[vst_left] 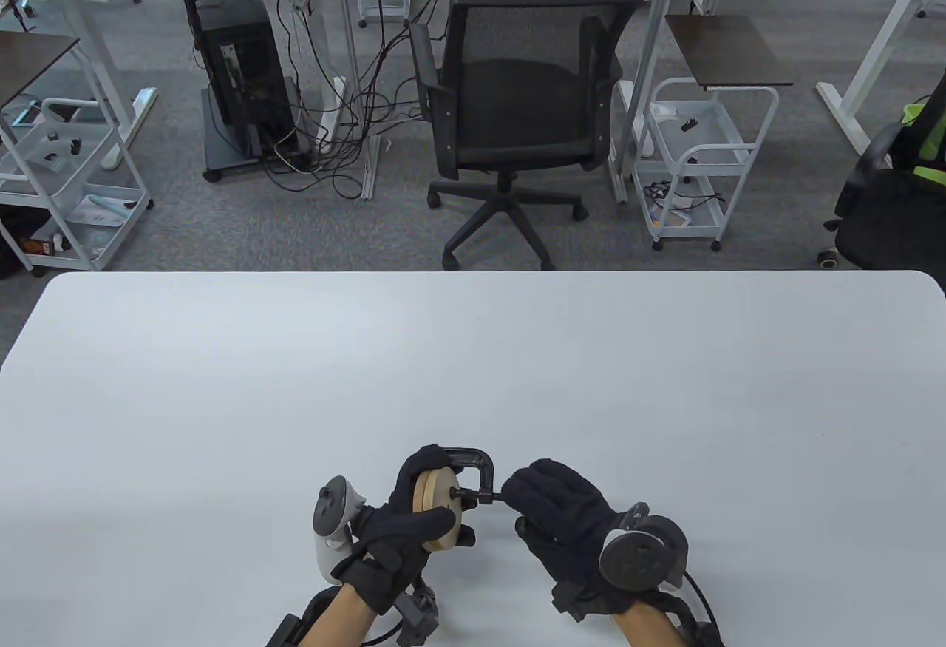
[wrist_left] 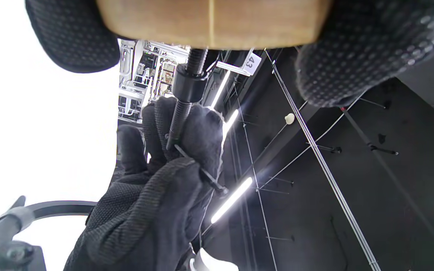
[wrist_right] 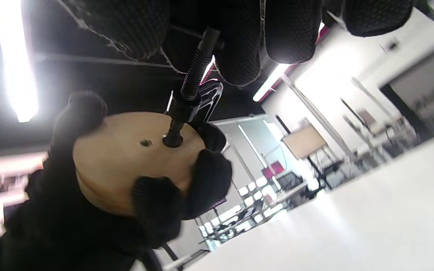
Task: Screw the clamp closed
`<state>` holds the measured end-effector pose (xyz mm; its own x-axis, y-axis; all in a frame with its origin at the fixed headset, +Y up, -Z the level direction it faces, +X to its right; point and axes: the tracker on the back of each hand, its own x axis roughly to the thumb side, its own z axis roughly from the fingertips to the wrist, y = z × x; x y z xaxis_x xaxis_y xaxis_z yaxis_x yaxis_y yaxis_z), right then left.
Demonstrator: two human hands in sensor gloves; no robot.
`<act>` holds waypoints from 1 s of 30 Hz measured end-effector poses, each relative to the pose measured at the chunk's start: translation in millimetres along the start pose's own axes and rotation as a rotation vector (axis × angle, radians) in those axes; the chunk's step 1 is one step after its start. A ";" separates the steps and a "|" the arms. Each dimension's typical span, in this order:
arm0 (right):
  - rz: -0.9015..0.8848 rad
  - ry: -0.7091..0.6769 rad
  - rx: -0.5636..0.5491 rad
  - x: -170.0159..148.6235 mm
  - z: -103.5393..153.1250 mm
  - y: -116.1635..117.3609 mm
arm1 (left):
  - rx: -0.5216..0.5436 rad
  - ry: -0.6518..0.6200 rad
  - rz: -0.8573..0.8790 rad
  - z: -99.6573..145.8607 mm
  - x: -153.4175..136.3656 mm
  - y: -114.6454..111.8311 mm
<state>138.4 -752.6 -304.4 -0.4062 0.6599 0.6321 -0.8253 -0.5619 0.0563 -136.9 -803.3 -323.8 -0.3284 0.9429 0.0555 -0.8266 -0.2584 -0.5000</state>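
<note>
A black C-clamp [vst_left: 473, 466] sits over two stacked round wooden discs [vst_left: 437, 499] near the table's front edge. My left hand [vst_left: 399, 529] grips the discs and clamp together, fingers wrapped round the wood [wrist_right: 126, 158]. The clamp's threaded screw [wrist_right: 194, 79] presses its pad [wrist_right: 173, 142] against the disc face. My right hand [vst_left: 550, 503] pinches the thin crossbar handle [wrist_left: 198, 169] at the screw's outer end [wrist_left: 177, 124]. The discs also show in the left wrist view [wrist_left: 213, 20], held between my left fingers [wrist_left: 352, 56].
The white table [vst_left: 473, 366] stretches away beyond the hands. A black office chair [vst_left: 510, 107] stands past its far edge, with white carts [vst_left: 695, 159] and desks behind.
</note>
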 end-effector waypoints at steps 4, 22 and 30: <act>-0.243 0.145 -0.032 -12.9 0.8 4.0 | -0.006 -0.006 -0.044 0.2 2.1 -1.3; -0.403 0.246 -0.070 -20.0 2.4 5.6 | -0.013 -0.014 -0.083 -0.4 5.6 -3.9; 0.127 -0.028 -0.033 2.7 -0.7 -6.6 | 0.057 -0.030 -0.029 2.0 7.2 3.4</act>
<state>142.4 -746.8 -303.6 -0.4978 0.5701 0.6536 -0.7803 -0.6234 -0.0505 -143.0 -797.8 -323.4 -0.3170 0.9436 0.0960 -0.8602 -0.2434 -0.4482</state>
